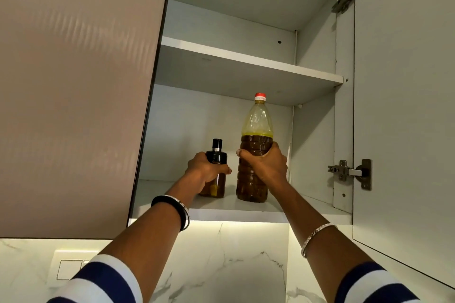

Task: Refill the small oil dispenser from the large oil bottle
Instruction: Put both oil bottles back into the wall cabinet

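The large oil bottle (254,130), clear plastic with a red cap and dark oil up to its shoulder, stands upright on the bottom shelf (234,211) of an open wall cabinet. My right hand (264,163) grips it around the middle. Left of it stands the small oil dispenser (216,152), a dark amber glass bottle with a black cap and only a little oil at its bottom. My left hand (205,170) grips its body. Both arms reach upward into the cabinet.
The closed cabinet door (73,93) hangs at the left and the open door (403,106) with metal hinges at the right. A bare white upper shelf (246,59) lies above the bottles. Below is a lit marble wall (234,265) with a switch plate (69,268).
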